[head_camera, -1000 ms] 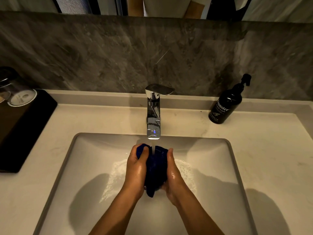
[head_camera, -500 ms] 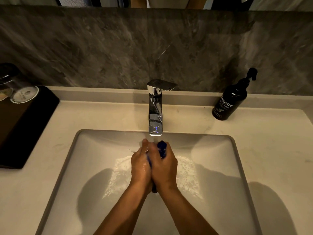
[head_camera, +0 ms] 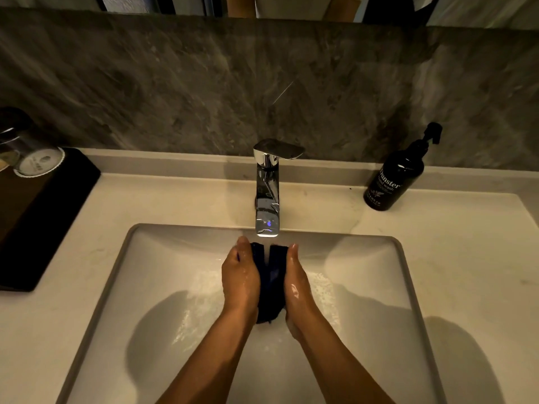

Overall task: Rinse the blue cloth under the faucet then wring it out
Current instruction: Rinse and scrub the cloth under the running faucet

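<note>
On my far left a black tray [head_camera: 43, 217] sat on the table [head_camera: 466, 258], carrying upturned glasses [head_camera: 35, 161] with paper caps. Moving in over the sink [head_camera: 96, 301], my left hand [head_camera: 240, 279] stood on edge with its fingers fairly straight, palm pressed flat against the left side of the blue cloth [head_camera: 271, 282]. The cloth was bunched upright between both palms, directly below the faucet [head_camera: 267, 196], whose stream ran down into the fold at the cloth's top; splashed water lay foamy on the basin floor around my wrists. My right hand [head_camera: 296, 282] mirrored the left, fingers extended and only gently bent, pressing the cloth's right side, so the two hands were a little apart with the cloth sandwiched between them. Further right, a dark hand wash bottle [head_camera: 393, 182] stood on the table near the grey stone backsplash [head_camera: 175, 83].
</note>
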